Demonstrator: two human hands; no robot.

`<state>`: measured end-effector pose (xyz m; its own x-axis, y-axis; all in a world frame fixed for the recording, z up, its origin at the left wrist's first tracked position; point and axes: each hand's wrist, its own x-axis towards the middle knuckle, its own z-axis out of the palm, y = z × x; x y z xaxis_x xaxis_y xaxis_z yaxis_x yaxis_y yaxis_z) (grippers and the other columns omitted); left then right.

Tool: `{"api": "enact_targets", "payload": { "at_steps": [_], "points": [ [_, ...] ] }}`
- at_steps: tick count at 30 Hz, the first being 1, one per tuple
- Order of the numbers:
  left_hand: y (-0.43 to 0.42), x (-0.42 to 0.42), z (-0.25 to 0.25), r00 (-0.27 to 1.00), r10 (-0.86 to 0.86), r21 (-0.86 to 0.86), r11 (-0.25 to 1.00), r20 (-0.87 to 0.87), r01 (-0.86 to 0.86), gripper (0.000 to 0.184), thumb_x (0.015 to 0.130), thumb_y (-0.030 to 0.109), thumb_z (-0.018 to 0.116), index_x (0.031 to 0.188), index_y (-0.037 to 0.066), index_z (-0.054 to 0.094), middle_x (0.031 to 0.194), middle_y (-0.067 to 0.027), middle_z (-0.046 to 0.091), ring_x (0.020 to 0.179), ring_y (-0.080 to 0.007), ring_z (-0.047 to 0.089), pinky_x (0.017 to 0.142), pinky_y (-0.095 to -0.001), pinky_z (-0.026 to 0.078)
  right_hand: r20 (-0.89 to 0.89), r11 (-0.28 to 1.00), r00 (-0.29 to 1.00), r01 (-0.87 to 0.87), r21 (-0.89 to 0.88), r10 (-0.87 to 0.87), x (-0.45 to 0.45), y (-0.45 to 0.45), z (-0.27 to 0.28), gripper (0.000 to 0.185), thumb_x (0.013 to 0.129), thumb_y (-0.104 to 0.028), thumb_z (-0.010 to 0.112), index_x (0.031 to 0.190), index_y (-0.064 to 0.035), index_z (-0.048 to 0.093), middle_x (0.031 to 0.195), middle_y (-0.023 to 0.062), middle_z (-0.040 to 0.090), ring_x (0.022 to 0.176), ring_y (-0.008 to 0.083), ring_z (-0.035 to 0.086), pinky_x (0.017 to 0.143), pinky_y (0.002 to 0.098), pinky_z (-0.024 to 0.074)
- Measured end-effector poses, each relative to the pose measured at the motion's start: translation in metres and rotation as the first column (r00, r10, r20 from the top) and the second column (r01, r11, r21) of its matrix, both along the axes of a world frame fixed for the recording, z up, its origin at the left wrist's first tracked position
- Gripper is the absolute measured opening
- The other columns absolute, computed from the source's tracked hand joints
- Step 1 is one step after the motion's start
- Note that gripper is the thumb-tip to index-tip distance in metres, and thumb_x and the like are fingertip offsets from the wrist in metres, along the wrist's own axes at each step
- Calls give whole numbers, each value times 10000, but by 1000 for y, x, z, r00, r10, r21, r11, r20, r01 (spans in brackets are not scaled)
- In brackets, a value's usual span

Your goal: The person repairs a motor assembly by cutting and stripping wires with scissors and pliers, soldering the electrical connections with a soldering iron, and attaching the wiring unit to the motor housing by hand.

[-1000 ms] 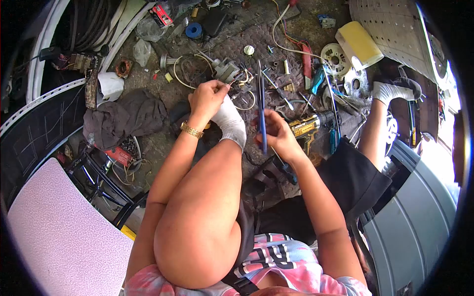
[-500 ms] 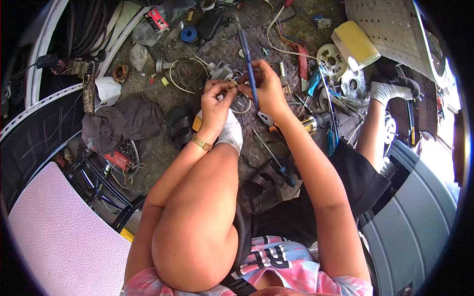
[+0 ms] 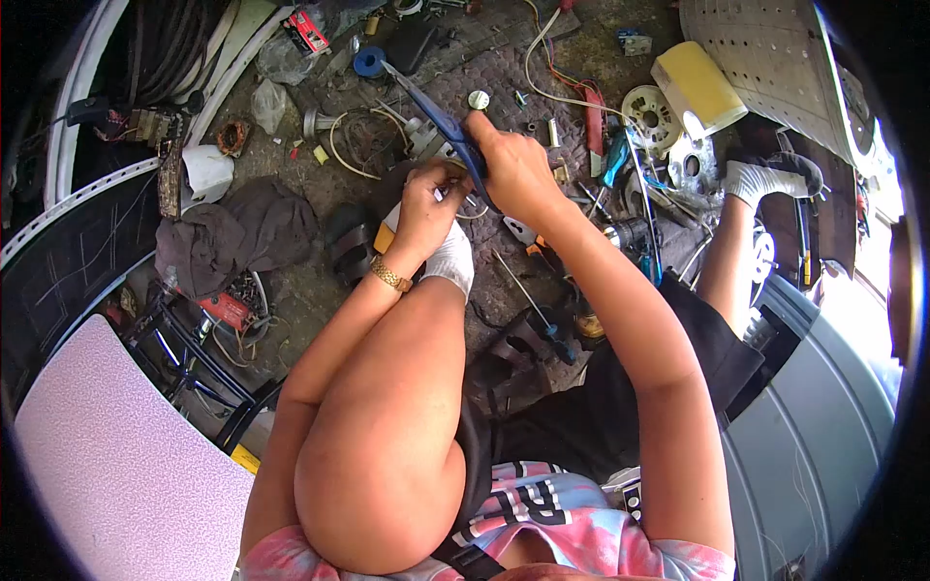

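Blue tool: since half a second ago, the long blue-handled tool with narrow metal blades point(image 3: 448, 128) has swung from nearly upright to a slant, its tip now appearing beside the blue plastic ring-shaped spool point(image 3: 359, 65).
Right hand: the right hand point(image 3: 520, 174) is closed around the tool's handles, next to the other hand.
Left hand: the left hand point(image 3: 429, 211), below a gold-coloured metal-link watch point(image 3: 390, 275), has its fingers curled together above the white fabric sock point(image 3: 452, 259); what they pinch cannot be told.
Floor nearby: a thin-shafted screwdriver with a dark teal handle point(image 3: 556, 334) lies by a black strapped sandal point(image 3: 511, 360).
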<state>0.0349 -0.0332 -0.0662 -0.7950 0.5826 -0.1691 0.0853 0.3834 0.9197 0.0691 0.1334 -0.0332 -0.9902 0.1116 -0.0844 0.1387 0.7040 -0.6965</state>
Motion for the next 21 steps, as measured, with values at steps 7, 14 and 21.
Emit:
{"api": "enact_targets", "payload": {
  "at_steps": [7,14,21],
  "points": [
    [-16,22,-15,885,32,204,969,464,-141,122,927,107,622,1014,23,641,946,9,629,906,-87,542,861,-257,431,-24,978,979,200,-68,-202,28,72,-17,527,695,-47,748,1169,-39,516,1054,235,621,1013,428,593,826,453,483],
    [-14,20,-12,822,56,209,955,566,-209,163,958,151,605,1062,31,638,990,24,628,934,-58,538,875,-233,419,225,930,912,297,216,-344,81,65,-35,510,706,-56,713,1190,-95,557,1184,198,555,1023,422,585,821,476,495],
    [-8,11,-5,796,121,173,946,593,-273,149,972,151,580,1042,32,636,887,27,593,827,-56,510,785,-218,415,352,896,928,-49,440,-122,109,19,-17,468,749,-248,732,1132,-51,548,1198,135,525,1112,332,497,957,555,415]
  ]
}}
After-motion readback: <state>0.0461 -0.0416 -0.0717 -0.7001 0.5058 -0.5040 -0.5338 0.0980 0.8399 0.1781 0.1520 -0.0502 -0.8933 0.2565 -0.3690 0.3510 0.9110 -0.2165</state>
